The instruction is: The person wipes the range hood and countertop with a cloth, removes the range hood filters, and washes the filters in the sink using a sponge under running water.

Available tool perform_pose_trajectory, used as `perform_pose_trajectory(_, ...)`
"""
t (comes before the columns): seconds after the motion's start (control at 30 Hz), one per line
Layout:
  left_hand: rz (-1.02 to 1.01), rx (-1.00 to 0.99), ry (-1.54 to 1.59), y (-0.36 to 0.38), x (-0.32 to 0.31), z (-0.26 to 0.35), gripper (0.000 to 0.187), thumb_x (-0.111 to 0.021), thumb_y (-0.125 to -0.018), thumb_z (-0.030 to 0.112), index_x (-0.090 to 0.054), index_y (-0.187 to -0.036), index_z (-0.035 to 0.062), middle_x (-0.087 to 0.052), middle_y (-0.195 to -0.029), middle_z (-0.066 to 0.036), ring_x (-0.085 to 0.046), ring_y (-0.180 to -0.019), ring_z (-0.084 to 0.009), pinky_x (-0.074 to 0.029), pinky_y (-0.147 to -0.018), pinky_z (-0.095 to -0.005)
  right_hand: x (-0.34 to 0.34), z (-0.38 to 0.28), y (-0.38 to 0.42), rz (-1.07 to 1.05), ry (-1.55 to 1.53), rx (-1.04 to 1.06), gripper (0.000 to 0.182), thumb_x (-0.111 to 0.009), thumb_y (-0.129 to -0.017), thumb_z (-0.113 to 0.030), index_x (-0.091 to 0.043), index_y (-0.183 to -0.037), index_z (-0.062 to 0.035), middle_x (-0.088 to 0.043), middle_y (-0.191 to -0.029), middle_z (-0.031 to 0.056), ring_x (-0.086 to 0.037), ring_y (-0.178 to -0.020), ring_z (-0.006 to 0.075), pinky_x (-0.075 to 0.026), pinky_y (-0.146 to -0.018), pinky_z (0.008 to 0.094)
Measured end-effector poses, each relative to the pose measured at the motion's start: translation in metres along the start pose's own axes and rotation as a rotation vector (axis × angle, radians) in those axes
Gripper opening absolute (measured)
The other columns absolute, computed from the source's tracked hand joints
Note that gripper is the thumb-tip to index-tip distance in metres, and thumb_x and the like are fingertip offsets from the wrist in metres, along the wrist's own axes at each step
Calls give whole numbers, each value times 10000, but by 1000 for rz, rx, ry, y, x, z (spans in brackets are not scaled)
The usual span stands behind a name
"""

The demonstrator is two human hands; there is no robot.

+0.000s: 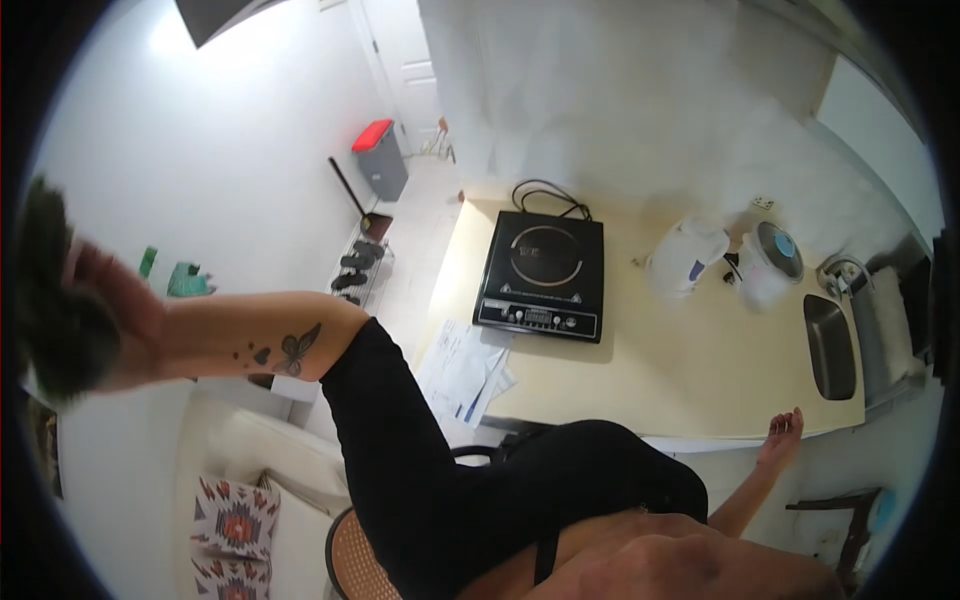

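My left hand [125, 315] is stretched far out to the left, its fingers blurred. It is closed around a dark green, fuzzy-looking bundle [50, 310]; what kind of thing that is does not show. A butterfly tattoo marks this forearm. On the other side, my right hand [782, 437] is by the front edge of the counter [680, 390], fingers loosely bent and apart, with nothing in them. A black induction cooker [545, 270] lies flat on the counter between the two arms, its cable coiled behind it.
Papers [465, 370] lie beside the cooker. A white kettle [690, 250], a rice cooker [770, 260] and a steel sink [830, 345] line the right. Leftward are a sofa [225, 425], patterned cushions [235, 520], a cane chair [355, 560], a dustpan [376, 225] and a red-lidded bin [382, 165].
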State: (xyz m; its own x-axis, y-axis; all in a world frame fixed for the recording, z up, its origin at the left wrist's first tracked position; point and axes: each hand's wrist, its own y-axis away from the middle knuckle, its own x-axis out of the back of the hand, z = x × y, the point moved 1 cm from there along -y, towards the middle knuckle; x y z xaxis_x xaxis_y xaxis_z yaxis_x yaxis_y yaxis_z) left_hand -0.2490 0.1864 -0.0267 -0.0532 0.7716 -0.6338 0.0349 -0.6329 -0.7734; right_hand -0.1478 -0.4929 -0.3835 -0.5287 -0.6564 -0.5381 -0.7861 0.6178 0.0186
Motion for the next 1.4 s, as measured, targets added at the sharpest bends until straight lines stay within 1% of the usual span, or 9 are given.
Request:
perform_pose_trajectory(0.13, -148, 136, 321, 24, 46, 27, 314, -466, -848, 179, -498, -1005, -91, -547, -1004, -169, -529, -933, -238, -407, -872, -324, -12, 29, 3, -30, -12, -74, 247, -554, -837, -161, -532, -1040, -21, -517, -777, 15, -485, -724, 116, -432, -692, 245)
perform_pose_trajectory(0.2, 256, -68, -183, 47, 71, 16, 362, -525, -827, 213, -493, -1039, -78, -529, -1032, -143, -510, -971, -237, -376, -910, -343, -14, 45, -5, -51, -25, -115, 248, -548, -840, -161, -530, -1043, -20, -516, -788, 18, -484, -724, 114, -436, -702, 244)
perform_pose_trajectory(0.27, 367, 310, -726, 84, 147, -25, 351, -522, -835, 232, -510, -1088, -11, -547, -1027, -104, -532, -971, -205, -454, -811, -342, -59, 55, 3, -84, -9, -132, 246, -542, -842, -163, -531, -1047, -27, -510, -785, 11, -485, -725, 111, -435, -697, 243)
perform_pose_trajectory(0.33, 54, 711, -318, 105, 154, -61, 302, -505, -824, 79, -488, -1109, -18, -553, -1050, -118, -562, -932, -182, -476, -804, -307, -78, 63, 0, -207, -4, -170, 234, -547, -839, -163, -537, -1031, -29, -510, -780, 8, -488, -724, 108, -431, -677, 243)
perform_pose_trajectory(0.6, 58, 906, -202, 111, 148, -178, 278, -440, -823, -10, -442, -1098, -44, -533, -1060, -136, -551, -954, -235, -458, -856, -346, -186, 82, 29, -430, 90, -123, 154, -532, -824, -122, -548, -954, -42, -507, -708, 7, -490, -666, 110, -419, -650, 245)
perform_pose_trajectory(0.8, -21, 795, -204, 81, 107, -280, 275, -509, -794, -9, -473, -1066, -23, -549, -1004, -121, -570, -913, -209, -493, -797, -302, -173, 77, 52, -405, 203, -39, 114, -524, -819, -94, -554, -904, -23, -500, -686, 21, -488, -637, 117, -424, -628, 252)
perform_pose_trajectory(0.93, -9, 767, -232, 59, 82, -361, 253, -527, -772, -16, -529, -1024, -37, -590, -909, -101, -604, -772, -184, -521, -684, -279, -109, 54, 44, -165, 219, 56, 135, -517, -825, -114, -551, -917, -21, -445, -686, 4, -433, -634, 101, -403, -625, 247)
perform_pose_trajectory(1.27, 286, 251, -661, -37, 26, -505, 168, -573, -691, -26, -644, -843, -47, -639, -725, -101, -610, -634, -174, -504, -599, -287, 25, 5, 58, 397, 146, 199, 162, -543, -828, -204, -560, -923, -74, -454, -689, -26, -440, -634, 84, -383, -610, 225)
perform_pose_trajectory(1.4, 197, 313, -986, -53, -14, -527, 178, -601, -725, 175, -690, -823, 56, -649, -661, -89, -632, -649, -219, -510, -693, -320, 30, 4, 51, 383, 167, 197, 166, -553, -826, -213, -564, -923, -79, -463, -682, -28, -448, -626, 80, -383, -604, 218)
